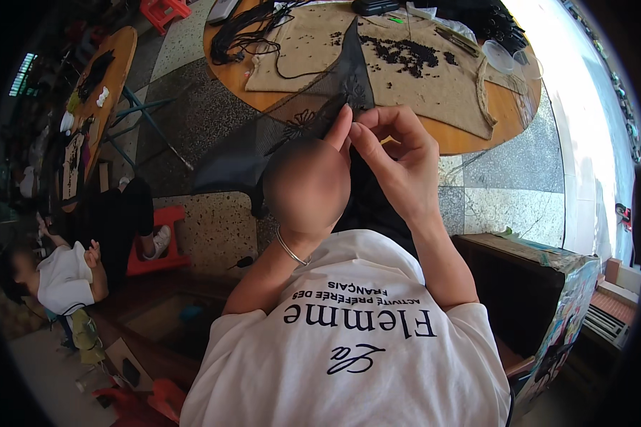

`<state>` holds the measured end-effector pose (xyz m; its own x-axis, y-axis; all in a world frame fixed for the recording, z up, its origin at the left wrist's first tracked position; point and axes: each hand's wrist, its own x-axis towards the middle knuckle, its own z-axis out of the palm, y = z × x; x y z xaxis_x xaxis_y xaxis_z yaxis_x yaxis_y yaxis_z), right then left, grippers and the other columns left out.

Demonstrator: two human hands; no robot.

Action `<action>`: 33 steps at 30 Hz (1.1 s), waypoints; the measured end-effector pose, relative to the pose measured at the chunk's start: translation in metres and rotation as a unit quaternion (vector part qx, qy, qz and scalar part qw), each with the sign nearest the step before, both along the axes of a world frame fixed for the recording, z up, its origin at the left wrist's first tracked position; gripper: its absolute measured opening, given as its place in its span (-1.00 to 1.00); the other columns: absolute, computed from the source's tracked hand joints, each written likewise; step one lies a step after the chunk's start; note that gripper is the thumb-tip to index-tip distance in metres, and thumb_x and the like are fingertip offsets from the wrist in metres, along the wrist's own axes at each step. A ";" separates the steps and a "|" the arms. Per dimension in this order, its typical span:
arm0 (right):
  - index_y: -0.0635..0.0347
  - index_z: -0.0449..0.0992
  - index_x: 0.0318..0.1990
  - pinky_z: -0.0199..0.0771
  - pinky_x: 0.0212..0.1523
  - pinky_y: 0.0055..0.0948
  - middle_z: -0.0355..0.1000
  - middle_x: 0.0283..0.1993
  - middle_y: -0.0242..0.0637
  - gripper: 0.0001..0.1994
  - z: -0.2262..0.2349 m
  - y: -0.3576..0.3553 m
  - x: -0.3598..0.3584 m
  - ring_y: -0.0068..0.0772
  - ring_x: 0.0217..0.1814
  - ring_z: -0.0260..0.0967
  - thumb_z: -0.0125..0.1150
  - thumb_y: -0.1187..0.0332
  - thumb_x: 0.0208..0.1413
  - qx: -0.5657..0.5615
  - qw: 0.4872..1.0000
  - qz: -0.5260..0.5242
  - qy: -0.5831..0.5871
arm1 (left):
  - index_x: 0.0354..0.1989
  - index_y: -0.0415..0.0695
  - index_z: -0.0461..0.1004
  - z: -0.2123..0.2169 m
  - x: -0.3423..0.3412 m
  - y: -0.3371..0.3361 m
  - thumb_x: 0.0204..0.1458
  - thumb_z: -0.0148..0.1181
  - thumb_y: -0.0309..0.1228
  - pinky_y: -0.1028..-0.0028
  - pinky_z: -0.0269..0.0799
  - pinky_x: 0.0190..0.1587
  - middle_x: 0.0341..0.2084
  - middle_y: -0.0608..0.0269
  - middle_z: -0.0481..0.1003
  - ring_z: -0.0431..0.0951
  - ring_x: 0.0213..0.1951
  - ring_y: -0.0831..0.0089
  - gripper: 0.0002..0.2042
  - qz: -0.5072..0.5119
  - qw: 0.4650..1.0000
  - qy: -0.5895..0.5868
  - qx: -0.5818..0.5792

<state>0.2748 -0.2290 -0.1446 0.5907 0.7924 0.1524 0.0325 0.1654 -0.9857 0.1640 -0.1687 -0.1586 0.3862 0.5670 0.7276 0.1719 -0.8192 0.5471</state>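
A piece of sheer black mesh fabric (246, 153) with dark flower motifs (303, 123) hangs from my hands, its upper tip rising over the table edge. My left hand (308, 181), mostly blurred, holds the fabric near a flower, with thumb and fingers together. Close beside it my right hand (407, 156) is closed in a pinch, fingertips almost touching those of the left. Whatever sits between the right fingertips is too small to make out.
Ahead is a round wooden table (520, 128) with a tan cloth (434, 99), scattered small black pieces (406, 55), black cords (242, 39) and a clear plastic lid (497, 57). A box (530, 260) stands to my right. Another person (64, 277) sits at far left near a red stool (167, 245).
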 end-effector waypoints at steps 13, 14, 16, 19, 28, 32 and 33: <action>0.24 0.56 -0.29 0.45 -0.51 -0.60 0.45 -0.36 -0.32 -0.84 0.006 -0.007 0.011 -0.58 -0.50 0.41 0.27 0.57 -0.09 0.072 0.928 -0.044 -0.362 | 0.05 -0.09 0.45 0.010 -0.005 0.008 -0.15 0.15 -0.74 0.56 0.36 -0.38 -0.48 0.27 0.49 0.42 -0.51 0.53 -0.50 -0.066 0.994 -0.011 -0.090; 0.24 0.55 -0.29 0.45 -0.50 -0.60 0.45 -0.37 -0.32 -0.84 0.008 -0.008 0.014 -0.56 -0.50 0.42 0.27 0.58 -0.10 0.064 0.915 -0.033 -0.397 | 0.04 -0.10 0.45 0.013 -0.006 0.008 -0.14 0.15 -0.75 0.60 0.37 -0.34 -0.44 0.29 0.50 0.45 -0.46 0.60 -0.50 -0.072 0.992 0.006 -0.104; 0.26 0.53 -0.30 0.46 -0.48 -0.61 0.44 -0.40 -0.32 -0.83 0.010 -0.010 0.017 -0.52 -0.49 0.43 0.26 0.60 -0.11 0.053 0.883 -0.012 -0.467 | 0.04 -0.12 0.45 0.016 -0.009 0.008 -0.14 0.14 -0.76 0.64 0.38 -0.30 -0.40 0.32 0.51 0.48 -0.41 0.66 -0.51 -0.077 0.990 0.023 -0.119; 0.27 0.51 -0.32 0.49 -0.46 -0.62 0.43 -0.41 -0.32 -0.84 0.011 -0.010 0.019 -0.50 -0.48 0.45 0.26 0.61 -0.12 0.034 0.874 0.005 -0.484 | 0.05 -0.14 0.44 0.019 -0.011 0.009 -0.12 0.12 -0.77 0.67 0.36 -0.30 -0.42 0.38 0.48 0.45 -0.41 0.68 -0.52 -0.115 0.982 0.041 -0.142; 0.30 0.47 -0.34 0.53 -0.43 -0.62 0.43 -0.40 -0.35 -0.87 0.001 -0.005 0.007 -0.56 -0.43 0.47 0.26 0.60 -0.09 0.048 0.954 -0.043 -0.294 | 0.08 -0.16 0.40 0.021 -0.009 0.006 -0.09 0.13 -0.74 0.66 0.39 -0.29 -0.44 0.38 0.47 0.39 -0.41 0.69 -0.52 -0.204 0.898 -0.062 -0.386; 0.31 0.46 -0.36 0.52 -0.46 -0.62 0.43 -0.38 -0.35 -0.89 0.001 -0.004 0.005 -0.58 -0.44 0.47 0.25 0.60 -0.07 0.079 0.953 -0.051 -0.289 | 0.10 -0.21 0.36 0.020 -0.008 0.005 -0.05 0.15 -0.72 0.70 0.37 -0.29 -0.42 0.40 0.45 0.38 -0.38 0.73 -0.53 -0.233 0.855 -0.130 -0.444; 0.31 0.46 -0.36 0.52 -0.46 -0.62 0.43 -0.38 -0.35 -0.89 0.000 -0.005 0.006 -0.58 -0.44 0.47 0.25 0.60 -0.07 0.073 0.954 -0.053 -0.287 | 0.11 -0.21 0.36 0.019 -0.008 0.005 -0.05 0.16 -0.71 0.72 0.35 -0.30 -0.42 0.41 0.45 0.37 -0.39 0.74 -0.53 -0.228 0.856 -0.131 -0.444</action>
<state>0.2805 -0.2340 -0.1441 0.4515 0.6788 0.5791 0.5841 0.2657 -0.7670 0.1558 -0.1639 -0.1391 0.6048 0.7751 0.1828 -0.2788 -0.0090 0.9603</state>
